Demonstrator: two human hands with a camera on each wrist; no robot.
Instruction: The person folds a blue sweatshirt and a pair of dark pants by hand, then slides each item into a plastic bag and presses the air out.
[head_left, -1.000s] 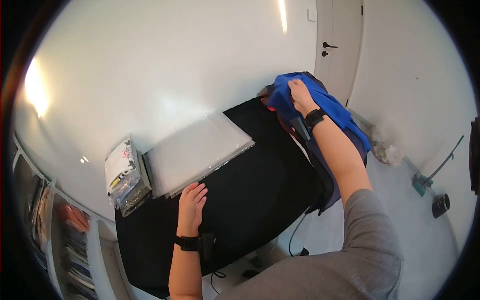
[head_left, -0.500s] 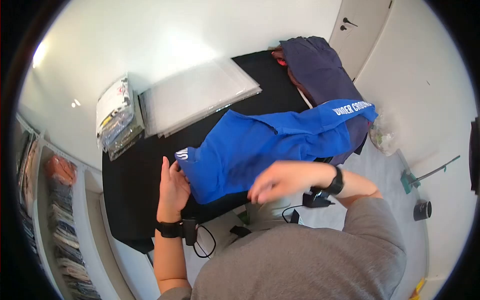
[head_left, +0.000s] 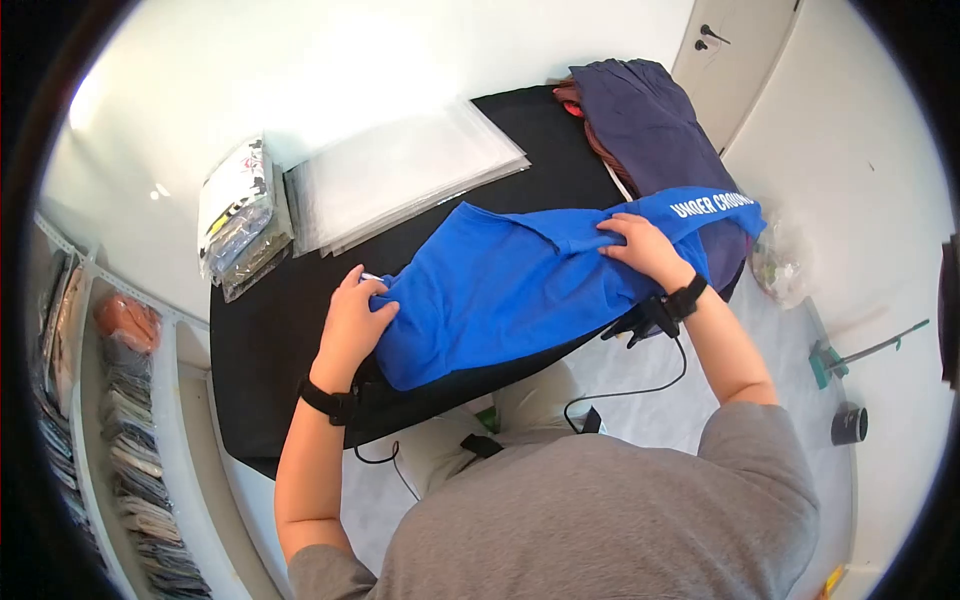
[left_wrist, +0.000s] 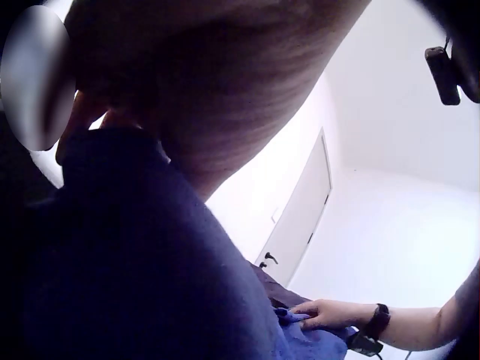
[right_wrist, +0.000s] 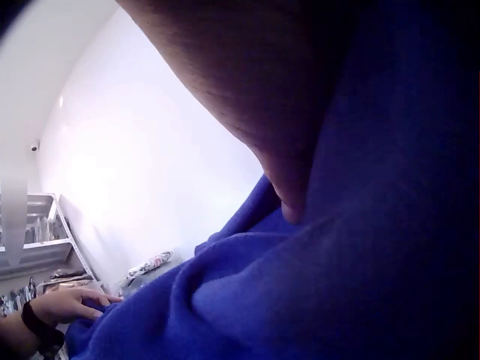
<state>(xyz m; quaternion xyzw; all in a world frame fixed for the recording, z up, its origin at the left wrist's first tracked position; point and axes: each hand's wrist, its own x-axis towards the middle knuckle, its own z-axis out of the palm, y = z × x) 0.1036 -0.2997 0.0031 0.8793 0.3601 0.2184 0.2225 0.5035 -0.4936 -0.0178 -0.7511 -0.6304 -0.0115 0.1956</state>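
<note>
A blue garment with white lettering [head_left: 520, 290] lies stretched across the near side of the black-covered table [head_left: 290, 370], its lettered right end over a dark garment pile. My left hand [head_left: 352, 318] pinches the garment's left end, where a bit of white print shows by the fingers. Farther right, my right hand [head_left: 645, 248] holds a fold along the upper edge between thumb and fingers. In the left wrist view the cloth [left_wrist: 150, 255] hangs dark and close under the palm. The right wrist view has the fabric [right_wrist: 247, 292] bunched in folds below the right hand [right_wrist: 247, 97].
A stack of clear plastic bags [head_left: 410, 180] lies at the back of the table. Left of it are packed garments [head_left: 245, 220]. The dark garment pile [head_left: 645, 125] sits at the right end. Shelves [head_left: 150, 440] stand at the left, and a cable [head_left: 640, 388] hangs from the right wrist.
The blue garment has come from the right-hand pile and been spread leftward over the table. My left hand has closed on its left end, while my right hand has moved up onto its upper edge.
</note>
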